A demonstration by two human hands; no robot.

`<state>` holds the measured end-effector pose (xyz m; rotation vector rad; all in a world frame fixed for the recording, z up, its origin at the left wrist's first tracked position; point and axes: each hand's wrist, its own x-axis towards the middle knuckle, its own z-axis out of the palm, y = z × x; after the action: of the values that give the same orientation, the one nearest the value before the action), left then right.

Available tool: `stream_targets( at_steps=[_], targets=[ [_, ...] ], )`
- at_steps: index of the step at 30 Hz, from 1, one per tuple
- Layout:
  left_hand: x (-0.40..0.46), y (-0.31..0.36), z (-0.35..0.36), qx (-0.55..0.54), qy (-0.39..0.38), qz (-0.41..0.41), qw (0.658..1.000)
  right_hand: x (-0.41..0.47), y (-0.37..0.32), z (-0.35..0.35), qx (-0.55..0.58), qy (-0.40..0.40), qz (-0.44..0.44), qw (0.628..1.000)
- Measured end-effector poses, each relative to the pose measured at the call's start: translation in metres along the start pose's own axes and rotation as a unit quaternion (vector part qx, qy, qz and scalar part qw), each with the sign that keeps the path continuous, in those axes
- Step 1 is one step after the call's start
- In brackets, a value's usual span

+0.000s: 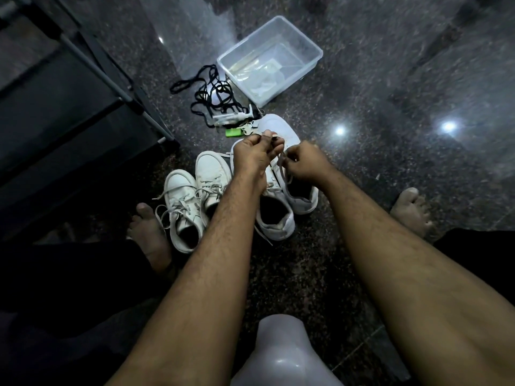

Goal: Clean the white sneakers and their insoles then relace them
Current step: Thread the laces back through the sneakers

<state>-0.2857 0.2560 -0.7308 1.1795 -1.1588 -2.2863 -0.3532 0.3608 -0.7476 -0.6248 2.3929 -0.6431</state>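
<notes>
While both hands work over the sneakers, the scene sorts by size as follows.

Floor: dark speckled polished stone floor, with the person's bare feet either side.
Plastic tub: clear plastic tub far from the person, beyond the shoes.
Sneaker being worked: white sneaker, toe pointing away, heel toward the person, its long axis running near-to-far; a second unlaced-looking shoe lies just beside it.
Laced pair: two white sneakers to the left, laces loose.
Black laces: tangled black laces near the tub.
Left hand: left hand curled, pinching a pale shoelace above the toe end.
Right hand: right hand curled, pinching the same shoelace lower, nearer the eyelets.
Key relation: the lace runs slantwise between the hands; the right hand seems closer to the eyelets and likely guides the lace.
</notes>
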Motion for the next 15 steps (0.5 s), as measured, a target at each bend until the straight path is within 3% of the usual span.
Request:
stream_targets(
  at_steps=[6, 10, 15],
  targets=[
    [0.002, 0.000, -0.004, 0.019, -0.016, 0.009, 1.000, 0.001, -0.001, -0.004, 0.155, -0.012, 0.035, 0.987],
    [0.001, -0.001, -0.006, 0.066, -0.038, 0.032, 0.997, -0.006, 0.001, -0.012, 0.251, -0.075, 0.038, 0.964],
    [0.000, -0.003, -0.008, 0.116, -0.055, 0.050, 0.991, -0.006, 0.011, -0.009, 0.220, -0.097, -0.034, 0.970]
  ],
)
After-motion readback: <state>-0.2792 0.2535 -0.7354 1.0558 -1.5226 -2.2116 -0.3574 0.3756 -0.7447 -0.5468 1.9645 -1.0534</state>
